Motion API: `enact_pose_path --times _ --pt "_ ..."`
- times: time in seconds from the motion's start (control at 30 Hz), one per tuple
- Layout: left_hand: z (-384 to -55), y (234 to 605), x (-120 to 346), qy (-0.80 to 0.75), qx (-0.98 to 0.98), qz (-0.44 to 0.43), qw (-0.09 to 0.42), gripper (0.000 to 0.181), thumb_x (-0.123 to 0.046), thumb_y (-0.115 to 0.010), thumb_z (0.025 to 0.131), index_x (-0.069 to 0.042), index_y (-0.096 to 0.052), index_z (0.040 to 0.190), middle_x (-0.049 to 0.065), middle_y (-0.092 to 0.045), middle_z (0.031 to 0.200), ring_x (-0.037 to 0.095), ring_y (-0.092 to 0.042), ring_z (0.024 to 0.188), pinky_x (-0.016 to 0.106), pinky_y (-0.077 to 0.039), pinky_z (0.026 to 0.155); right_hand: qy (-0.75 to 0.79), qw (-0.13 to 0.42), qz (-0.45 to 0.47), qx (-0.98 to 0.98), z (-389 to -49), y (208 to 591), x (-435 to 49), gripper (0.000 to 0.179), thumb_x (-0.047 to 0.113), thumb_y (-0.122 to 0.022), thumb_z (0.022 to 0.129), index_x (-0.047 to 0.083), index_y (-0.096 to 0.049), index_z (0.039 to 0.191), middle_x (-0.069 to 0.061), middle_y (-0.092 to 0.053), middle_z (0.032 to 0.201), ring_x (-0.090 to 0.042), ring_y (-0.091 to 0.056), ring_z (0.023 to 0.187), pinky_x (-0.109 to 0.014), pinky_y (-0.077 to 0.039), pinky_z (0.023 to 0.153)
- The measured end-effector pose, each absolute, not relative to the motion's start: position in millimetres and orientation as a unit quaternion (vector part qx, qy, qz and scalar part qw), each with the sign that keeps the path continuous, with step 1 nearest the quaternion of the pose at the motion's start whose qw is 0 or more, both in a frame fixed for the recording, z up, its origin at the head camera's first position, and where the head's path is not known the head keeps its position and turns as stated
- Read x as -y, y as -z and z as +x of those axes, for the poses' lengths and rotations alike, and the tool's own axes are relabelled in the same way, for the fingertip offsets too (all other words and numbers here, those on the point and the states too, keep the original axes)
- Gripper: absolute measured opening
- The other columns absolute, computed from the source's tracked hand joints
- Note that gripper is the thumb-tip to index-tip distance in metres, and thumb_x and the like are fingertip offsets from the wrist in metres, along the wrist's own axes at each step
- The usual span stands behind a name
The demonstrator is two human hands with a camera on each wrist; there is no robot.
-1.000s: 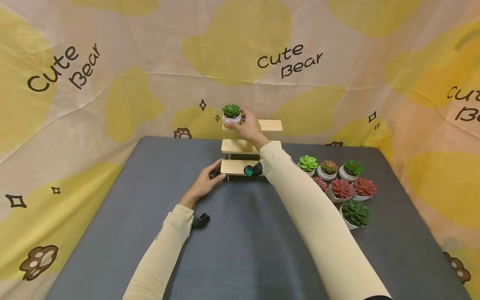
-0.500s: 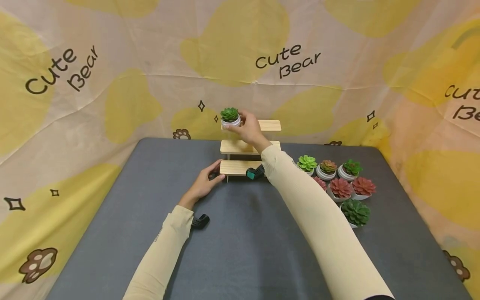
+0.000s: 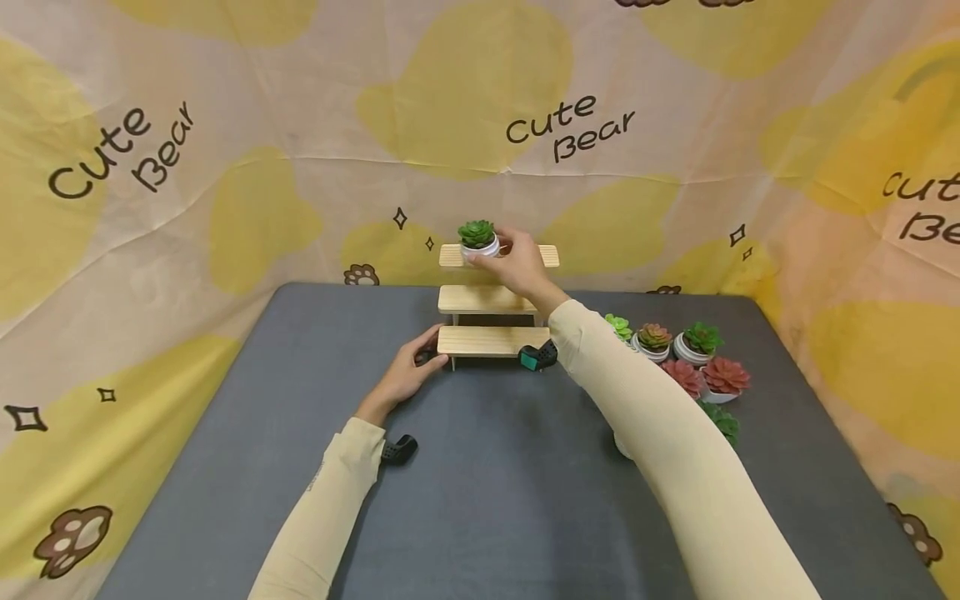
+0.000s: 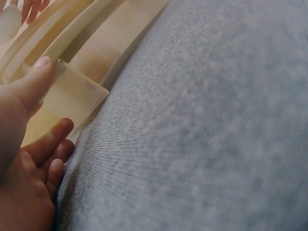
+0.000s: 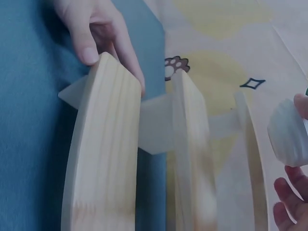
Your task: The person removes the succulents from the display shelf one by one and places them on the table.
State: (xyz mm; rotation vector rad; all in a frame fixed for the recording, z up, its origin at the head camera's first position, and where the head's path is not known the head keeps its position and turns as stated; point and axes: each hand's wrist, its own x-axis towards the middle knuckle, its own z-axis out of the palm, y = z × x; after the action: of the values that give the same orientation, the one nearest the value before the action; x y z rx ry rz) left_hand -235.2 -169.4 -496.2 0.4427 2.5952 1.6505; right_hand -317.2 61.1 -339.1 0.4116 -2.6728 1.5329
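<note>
A three-tier wooden display stand [image 3: 491,340] with translucent supports stands at the back of the table. My left hand [image 3: 405,372] grips the left end of its lowest tier, thumb at the front edge and fingers round the side. My right hand [image 3: 525,265] holds a green succulent [image 3: 476,233] in a white ribbed pot [image 5: 288,137] between thumb and fingers. In the right wrist view the pot appears apart from the top tier [image 5: 252,159], above its surface. The pot stays nearly upright, left of the middle of that tier.
Several potted succulents, such as a reddish-green one [image 3: 654,337], a dark green one [image 3: 702,338] and a red one [image 3: 726,377], stand together on the right of the grey table [image 3: 480,500]. My right forearm partly hides them. A printed cloth [image 3: 465,100] hangs behind.
My right hand has shifted right with the potted succulent, from the left end of the top tier towards its middle. The left hand keeps its place on the stand.
</note>
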Motion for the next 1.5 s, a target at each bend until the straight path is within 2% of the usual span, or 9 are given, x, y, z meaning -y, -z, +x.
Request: enact_pose_path --times 0.17,0.33,0.57,0.67,0.83,1.07,1.23,1.37,1.5 --pt "-236 498 171 -0.529 -0.836 0.142 0.018 0.063 -0.018 -0.064 0.1 -0.01 -0.038 0.157 0.021 -0.058 0.143 0.037 -0.053 0.13 0.039 -0.038 0.096 -0.508 0.027 0.137 0.85 -317 336 -76 0.06 0.029 -0.079 0.089 0.009 -0.057 0.141 -0.017 -0.064 0.129 -0.029 -0.061 0.106 -0.035 -0.05 0.087" --pt "-235 498 172 -0.524 -0.837 0.153 0.007 0.064 -0.02 -0.064 0.1 -0.006 -0.038 0.156 0.023 -0.059 0.141 0.04 -0.054 0.129 0.041 -0.039 0.095 -0.517 0.014 0.134 0.846 -312 332 -90 0.063 0.025 -0.078 0.089 0.004 -0.054 0.143 -0.021 -0.059 0.134 -0.03 -0.06 0.102 -0.031 -0.049 0.083" --pt "-232 498 172 -0.523 -0.833 0.178 -0.023 0.067 -0.035 -0.065 0.099 -0.006 -0.041 0.154 0.022 -0.062 0.136 0.035 -0.057 0.121 0.034 -0.039 0.089 -0.513 0.015 0.129 0.849 -302 329 -110 0.062 0.023 -0.077 0.089 0.004 -0.053 0.143 -0.022 -0.056 0.138 -0.033 -0.06 0.101 -0.029 -0.049 0.077" --pt "-231 498 172 -0.523 -0.835 0.17 -0.012 0.065 -0.03 -0.065 0.1 -0.005 -0.041 0.155 0.023 -0.061 0.138 0.037 -0.057 0.124 0.037 -0.04 0.091 -0.507 0.019 0.131 0.852 -299 329 -116 0.061 0.023 -0.078 0.089 0.005 -0.054 0.143 -0.021 -0.058 0.137 -0.032 -0.061 0.101 -0.026 -0.05 0.074" --pt "-232 496 172 -0.519 -0.842 0.149 0.011 0.064 -0.018 -0.064 0.1 -0.007 -0.038 0.157 0.024 -0.058 0.142 0.04 -0.054 0.13 0.04 -0.039 0.096 -0.505 0.032 0.132 0.852 -294 329 -125 0.058 0.023 -0.078 0.089 0.004 -0.057 0.14 -0.02 -0.06 0.136 -0.032 -0.062 0.102 -0.027 -0.05 0.078" --pt "-233 496 170 -0.52 -0.841 0.149 0.014 0.064 -0.016 -0.064 0.1 -0.004 -0.037 0.156 0.024 -0.058 0.142 0.039 -0.054 0.13 0.041 -0.04 0.098 -0.498 0.03 0.117 0.859 -286 334 -140 0.058 0.026 -0.078 0.089 0.005 -0.057 0.139 -0.02 -0.059 0.136 -0.032 -0.062 0.105 -0.03 -0.051 0.082" --pt "-234 497 169 -0.52 -0.841 0.151 0.014 0.063 -0.017 -0.064 0.1 -0.005 -0.038 0.156 0.024 -0.058 0.141 0.04 -0.054 0.13 0.042 -0.04 0.098 -0.504 0.025 0.109 0.856 -281 333 -150 0.06 0.027 -0.078 0.09 0.005 -0.055 0.141 -0.021 -0.057 0.138 -0.034 -0.063 0.11 -0.03 -0.052 0.08" --pt "-235 498 170 -0.526 -0.837 0.149 0.014 0.063 -0.018 -0.064 0.1 -0.007 -0.039 0.156 0.022 -0.058 0.142 0.038 -0.054 0.13 0.04 -0.038 0.097 -0.509 0.027 0.111 0.853 -279 330 -157 0.061 0.027 -0.078 0.09 0.005 -0.055 0.142 -0.021 -0.057 0.139 -0.036 -0.063 0.112 -0.025 -0.052 0.076" --pt "-233 495 169 -0.524 -0.838 0.149 0.012 0.062 -0.017 -0.063 0.101 -0.004 -0.038 0.156 0.023 -0.058 0.142 0.039 -0.054 0.13 0.041 -0.038 0.095 -0.515 0.032 0.106 0.85 -276 329 -164 0.062 0.027 -0.078 0.09 0.005 -0.054 0.143 -0.021 -0.057 0.139 -0.033 -0.063 0.109 -0.019 -0.05 0.072"
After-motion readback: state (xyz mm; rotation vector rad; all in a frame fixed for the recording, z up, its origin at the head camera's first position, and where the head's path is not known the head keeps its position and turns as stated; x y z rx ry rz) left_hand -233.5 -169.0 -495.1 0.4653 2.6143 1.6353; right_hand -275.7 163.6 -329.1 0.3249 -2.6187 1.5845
